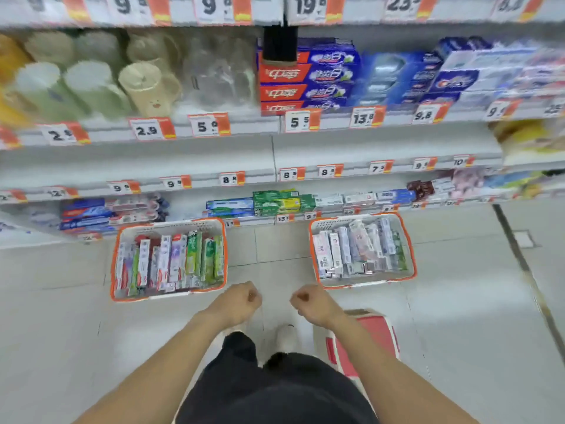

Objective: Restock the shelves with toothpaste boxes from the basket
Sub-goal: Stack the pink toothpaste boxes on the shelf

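Note:
Two orange-rimmed white baskets stand on the floor before the shelves. The left basket (113, 264) holds red, purple and green toothpaste boxes (171, 261) on end. The right basket (412, 258) holds mostly white and pale boxes (354, 252). My left hand (240, 302) and my right hand (315, 304) hover over the floor just in front of the baskets, both with fingers curled into fists and holding nothing. Stacked toothpaste boxes (302, 81) fill the upper right shelf, and more boxes (275, 203) lie on the bottom shelf.
Cups (91, 87) and clear glasses fill the upper left shelf. Price tags line every shelf edge (214, 125). A red and white step stool (367, 338) stands by my right leg. Grey tiled floor (474, 301) stretches to the right.

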Tool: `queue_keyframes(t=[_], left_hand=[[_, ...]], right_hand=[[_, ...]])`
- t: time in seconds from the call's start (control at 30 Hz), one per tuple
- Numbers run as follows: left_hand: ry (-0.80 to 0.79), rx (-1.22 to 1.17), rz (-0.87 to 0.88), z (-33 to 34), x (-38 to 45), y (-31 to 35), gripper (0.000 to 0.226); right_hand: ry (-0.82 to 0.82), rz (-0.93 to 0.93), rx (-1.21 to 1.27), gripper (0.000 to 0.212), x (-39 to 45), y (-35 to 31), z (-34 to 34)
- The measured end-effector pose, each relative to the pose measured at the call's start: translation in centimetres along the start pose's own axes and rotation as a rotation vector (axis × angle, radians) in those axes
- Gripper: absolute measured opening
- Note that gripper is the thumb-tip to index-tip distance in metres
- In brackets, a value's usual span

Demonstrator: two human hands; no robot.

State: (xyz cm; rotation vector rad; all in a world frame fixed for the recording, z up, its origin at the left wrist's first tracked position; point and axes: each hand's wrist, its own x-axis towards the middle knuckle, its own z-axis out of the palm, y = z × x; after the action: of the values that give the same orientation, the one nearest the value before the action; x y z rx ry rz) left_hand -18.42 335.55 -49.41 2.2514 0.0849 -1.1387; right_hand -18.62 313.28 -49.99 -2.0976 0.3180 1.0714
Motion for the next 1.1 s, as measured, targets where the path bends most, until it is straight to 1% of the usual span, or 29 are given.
queue_keyframes(t=[0.13, 0.17, 0.27, 0.37, 0.5, 0.6, 0.67, 0.77, 0.87, 1.0, 1.1], left_hand=[[-0.073, 0.119, 0.051, -0.6, 4.0, 4.4, 0.025], [-0.083, 0.131, 0.051, -0.4, 4.8, 5.7, 0.027], [-0.094, 0.103, 0.063, 0.5, 7.6, 8.8, 0.03], [-0.131, 0.087, 0.074, 1.4, 10.5, 11.2, 0.033], [-0.222, 0.177, 0.08, 1.1, 14.8, 14.6, 0.031], [-0.279, 0.232, 0.094, 0.4, 17.3, 17.1, 0.029], [-0.271, 0.231, 0.109, -0.6, 18.3, 19.4, 0.03], [-0.245, 0.191, 0.134, -1.4, 20.4, 21.5, 0.032], [-0.232, 0.169, 0.123, -0.7, 22.4, 22.2, 0.032], [-0.223, 0.103, 0.132, 1.4, 25.1, 24.4, 0.021], [-0.19, 0.087, 0.082, 4.4, 28.7, 24.8, 0.024]], right_hand=[[0.018, 0.04, 0.036, 0.019, 1.2, 3.1, -3.1], [0.023, 0.043, 0.04, 0.02, 1.7, 3.7, -4.0], [0.035, 0.054, 0.042, 0.031, 3.2, 5.1, -6.8], [0.031, 0.103, 0.026, 0.026, 5.4, 6.3, -9.9], [0.052, 0.139, 0.042, 0.029, 8.1, 6.6, -15.0], [0.094, 0.178, 0.087, 0.018, 8.8, 6.3, -18.8], [0.11, 0.172, 0.086, 0.017, 9.2, 6.0, -21.3], [0.141, 0.161, 0.067, 0.026, 10.0, 6.1, -24.3], [0.128, 0.161, 0.065, 0.016, 10.6, 7.1, -26.5], [0.096, 0.17, -0.002, 0.016, 13.2, 10.2, -29.2], [0.051, 0.185, -0.059, 0.018, 16.8, 14.2, -30.4]])
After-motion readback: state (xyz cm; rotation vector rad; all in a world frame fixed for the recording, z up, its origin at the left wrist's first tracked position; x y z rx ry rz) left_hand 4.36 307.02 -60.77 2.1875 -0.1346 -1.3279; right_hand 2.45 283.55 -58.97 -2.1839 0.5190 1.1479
